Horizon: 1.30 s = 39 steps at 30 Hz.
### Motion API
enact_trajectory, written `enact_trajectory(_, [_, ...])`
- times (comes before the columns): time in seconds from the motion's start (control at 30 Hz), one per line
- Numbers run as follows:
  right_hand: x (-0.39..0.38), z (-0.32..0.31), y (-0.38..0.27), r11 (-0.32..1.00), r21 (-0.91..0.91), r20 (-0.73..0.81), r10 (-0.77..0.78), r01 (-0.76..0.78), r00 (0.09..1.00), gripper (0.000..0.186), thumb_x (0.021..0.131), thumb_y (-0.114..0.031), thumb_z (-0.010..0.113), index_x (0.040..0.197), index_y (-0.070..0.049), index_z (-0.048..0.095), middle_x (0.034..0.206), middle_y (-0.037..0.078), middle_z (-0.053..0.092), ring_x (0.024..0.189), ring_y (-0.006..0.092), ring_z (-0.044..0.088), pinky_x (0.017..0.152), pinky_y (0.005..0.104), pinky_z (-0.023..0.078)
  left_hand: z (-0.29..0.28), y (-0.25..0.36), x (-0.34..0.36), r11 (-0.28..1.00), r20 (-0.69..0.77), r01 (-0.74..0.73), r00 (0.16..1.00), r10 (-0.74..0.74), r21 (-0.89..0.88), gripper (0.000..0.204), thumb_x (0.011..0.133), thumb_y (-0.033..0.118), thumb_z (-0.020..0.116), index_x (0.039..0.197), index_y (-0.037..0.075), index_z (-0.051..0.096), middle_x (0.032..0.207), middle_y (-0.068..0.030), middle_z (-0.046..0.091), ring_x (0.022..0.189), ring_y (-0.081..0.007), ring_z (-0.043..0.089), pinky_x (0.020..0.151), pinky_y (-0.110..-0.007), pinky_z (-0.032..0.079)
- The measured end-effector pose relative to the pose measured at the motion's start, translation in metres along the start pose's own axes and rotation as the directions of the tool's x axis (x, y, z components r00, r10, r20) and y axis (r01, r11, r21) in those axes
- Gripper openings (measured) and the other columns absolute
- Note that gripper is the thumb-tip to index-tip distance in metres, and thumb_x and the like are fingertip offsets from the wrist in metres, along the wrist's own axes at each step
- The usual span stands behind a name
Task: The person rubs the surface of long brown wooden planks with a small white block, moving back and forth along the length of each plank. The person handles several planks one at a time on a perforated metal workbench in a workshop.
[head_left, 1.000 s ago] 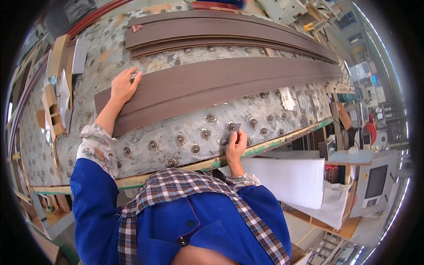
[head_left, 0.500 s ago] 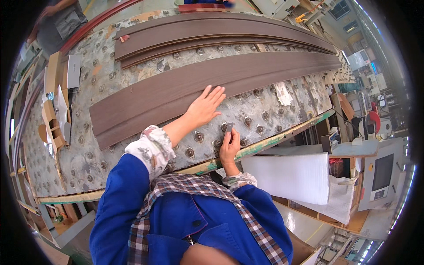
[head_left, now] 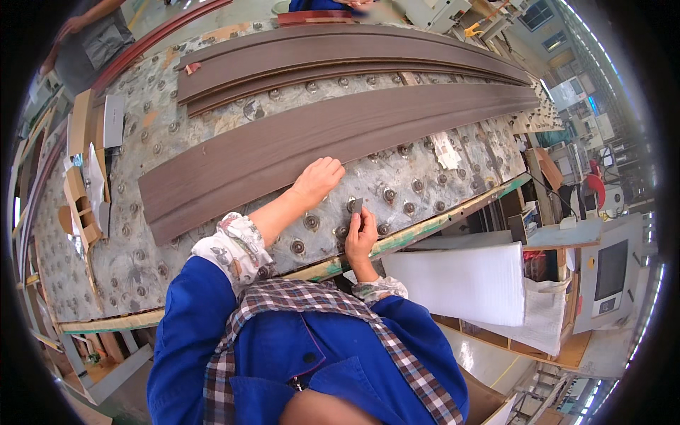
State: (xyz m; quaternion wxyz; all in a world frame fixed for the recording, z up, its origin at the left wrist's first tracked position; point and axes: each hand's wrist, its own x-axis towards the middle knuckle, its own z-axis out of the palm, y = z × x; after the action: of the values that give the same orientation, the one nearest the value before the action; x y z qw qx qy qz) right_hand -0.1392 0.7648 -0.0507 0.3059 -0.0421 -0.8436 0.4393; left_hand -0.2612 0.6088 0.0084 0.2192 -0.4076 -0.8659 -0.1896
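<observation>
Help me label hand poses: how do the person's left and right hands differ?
The left hand is at the nearest brown board's front edge; the right hand is nearer the table's front edge. The right pinches a small dark piece; the left shows none. Both are bare.

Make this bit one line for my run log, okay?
left hand: curled at near edge of long board | right hand: pinching small dark piece | long board: lying on studded table | board stack: beyond it

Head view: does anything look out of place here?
Mildly: a ragged white scrap lies on the table by the front board, and a reddish scrap sits on the left end of the stacked boards; both look like stray litter.
</observation>
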Motion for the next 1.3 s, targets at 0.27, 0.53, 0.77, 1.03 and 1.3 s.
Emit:
enact_trajectory(0.27, [-0.004, -0.002, 0.002, 0.997, 0.055, 0.027, 0.058, -0.059, 0.998, 0.019, 0.094, -0.011, 0.057, 0.107, 0.002, 0.06, 0.088, 0.012, 0.058, 0.073, 0.0244, 0.057, 0.065, 0.0332, 0.047, -0.038, -0.012, -0.051, 0.994, 0.025, -0.027, 0.999, 0.025, 0.109, 0.016, 0.07, 0.01, 0.059, 0.085, 0.006, 0.055, 0.087, -0.0074, 0.05, 0.087, -0.0233, 0.053, 0.08, -0.032, 0.047])
enact_trajectory(0.53, [-0.001, 0.001, -0.001, 0.999, 0.018, 0.032, 0.029, -0.03, 0.999, 0.02, 0.094, -0.011, 0.058, 0.107, 0.003, 0.06, 0.087, 0.013, 0.058, 0.072, 0.0261, 0.057, 0.064, 0.0337, 0.047, -0.034, -0.008, -0.04, 0.999, 0.03, 0.001, 1.0, -0.003, 0.046, 0.024, 0.07, 0.006, 0.059, 0.094, 0.002, 0.057, 0.093, -0.0097, 0.052, 0.091, -0.0255, 0.055, 0.082, -0.034, 0.048])
enact_trajectory(0.77, [-0.004, 0.0, 0.002, 0.998, 0.04, 0.04, 0.047, -0.048, 0.998, 0.019, 0.093, -0.009, 0.058, 0.107, 0.004, 0.06, 0.085, 0.012, 0.057, 0.072, 0.0236, 0.056, 0.065, 0.0325, 0.046, 0.012, 0.009, 0.015, 0.993, 0.004, 0.009, 1.0, -0.01, 0.122, 0.017, 0.071, 0.01, 0.059, 0.087, 0.005, 0.057, 0.089, -0.0081, 0.051, 0.087, -0.0232, 0.054, 0.078, -0.033, 0.048])
enact_trajectory(1.03, [-0.003, -0.003, -0.003, 0.999, 0.037, 0.062, 0.022, -0.025, 0.998, 0.02, 0.094, -0.008, 0.056, 0.109, 0.003, 0.061, 0.085, 0.011, 0.056, 0.072, 0.0209, 0.054, 0.066, 0.0314, 0.045, -0.028, 0.003, -0.049, 0.972, 0.038, 0.036, 0.998, -0.047, 0.231, 0.015, 0.073, 0.012, 0.058, 0.086, 0.006, 0.057, 0.092, -0.009, 0.054, 0.087, -0.023, 0.055, 0.077, -0.032, 0.047])
enact_trajectory(1.3, [-0.004, -0.005, 0.004, 0.999, 0.054, 0.071, 0.003, -0.007, 0.997, 0.023, 0.095, -0.01, 0.056, 0.111, 0.007, 0.059, 0.094, 0.013, 0.059, 0.078, 0.0224, 0.056, 0.07, 0.032, 0.047, -0.11, -0.02, -0.157, 0.975, 0.029, 0.07, 0.997, -0.078, 0.213, 0.027, 0.07, 0.011, 0.059, 0.095, 0.001, 0.06, 0.104, -0.0135, 0.058, 0.094, -0.0271, 0.058, 0.084, -0.036, 0.05])
